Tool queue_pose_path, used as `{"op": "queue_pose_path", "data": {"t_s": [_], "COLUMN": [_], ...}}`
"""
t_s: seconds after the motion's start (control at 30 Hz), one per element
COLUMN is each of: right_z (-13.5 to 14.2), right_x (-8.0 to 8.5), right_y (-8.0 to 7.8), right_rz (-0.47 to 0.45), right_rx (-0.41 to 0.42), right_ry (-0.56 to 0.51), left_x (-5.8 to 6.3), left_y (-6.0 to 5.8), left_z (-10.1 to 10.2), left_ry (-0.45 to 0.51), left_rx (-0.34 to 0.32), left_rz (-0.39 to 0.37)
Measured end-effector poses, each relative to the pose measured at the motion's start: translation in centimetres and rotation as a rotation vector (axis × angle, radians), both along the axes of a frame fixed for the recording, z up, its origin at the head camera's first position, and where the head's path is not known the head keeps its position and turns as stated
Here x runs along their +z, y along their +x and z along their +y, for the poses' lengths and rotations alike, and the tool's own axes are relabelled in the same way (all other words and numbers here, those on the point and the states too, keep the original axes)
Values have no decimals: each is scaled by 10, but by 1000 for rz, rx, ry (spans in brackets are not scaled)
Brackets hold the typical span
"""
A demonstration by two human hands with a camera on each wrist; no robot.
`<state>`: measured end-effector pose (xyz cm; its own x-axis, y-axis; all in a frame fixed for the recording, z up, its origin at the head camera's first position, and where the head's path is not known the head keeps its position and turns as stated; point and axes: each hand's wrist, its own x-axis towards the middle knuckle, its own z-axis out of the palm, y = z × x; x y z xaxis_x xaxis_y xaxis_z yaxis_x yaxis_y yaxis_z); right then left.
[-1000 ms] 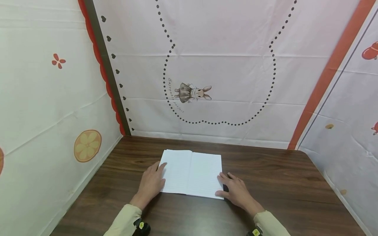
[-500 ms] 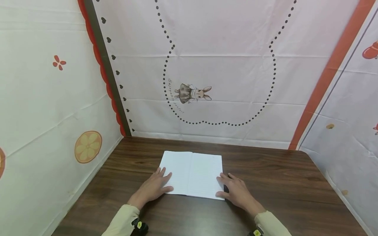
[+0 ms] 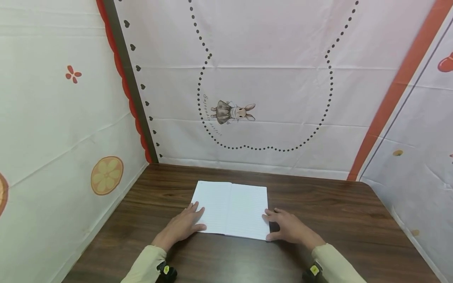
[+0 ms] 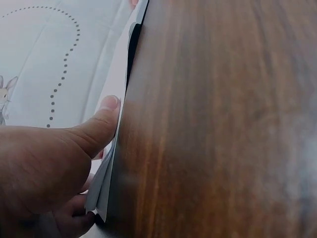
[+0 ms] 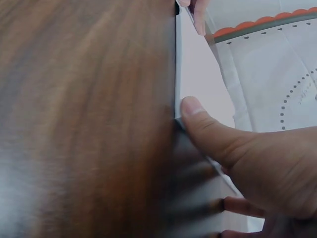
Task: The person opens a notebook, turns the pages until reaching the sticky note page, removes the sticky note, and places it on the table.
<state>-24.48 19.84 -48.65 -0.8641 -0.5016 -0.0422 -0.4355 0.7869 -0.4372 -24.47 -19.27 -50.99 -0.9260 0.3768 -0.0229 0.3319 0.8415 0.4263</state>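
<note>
Right hand point(image 3: 291, 227) has drawn outward to about 4 o'clock of the open notebook point(image 3: 246, 210), thumb now at the near corner rather than on the page; left hand point(image 3: 179, 226), at 8 o'clock, stays resting on the left page's edge. Both hands are spread wide, neither plainly gripping. Notebook lies on the desk point(image 3: 322, 196) between them, toward 6 o'clock; the shift appears to uncover the right page while the left side remains steadied
</note>
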Motion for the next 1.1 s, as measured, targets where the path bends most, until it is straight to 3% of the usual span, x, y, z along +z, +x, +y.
{"op": "queue_pose_path", "data": {"t_s": [0.27,0.67,1.1], "right_z": [-6,-13,-16], "right_x": [6,-17,-26], "right_y": [0,10,11], "right_rz": [-35,181,213], "right_rx": [-51,-120,-159], "right_ry": [7,-4,18], "left_x": [6,3,7], "left_y": [1,0,2], "left_z": [6,4,6], "left_ry": [-11,9,27], "left_rx": [21,28,28], "left_rz": [-22,-17,-28]}}
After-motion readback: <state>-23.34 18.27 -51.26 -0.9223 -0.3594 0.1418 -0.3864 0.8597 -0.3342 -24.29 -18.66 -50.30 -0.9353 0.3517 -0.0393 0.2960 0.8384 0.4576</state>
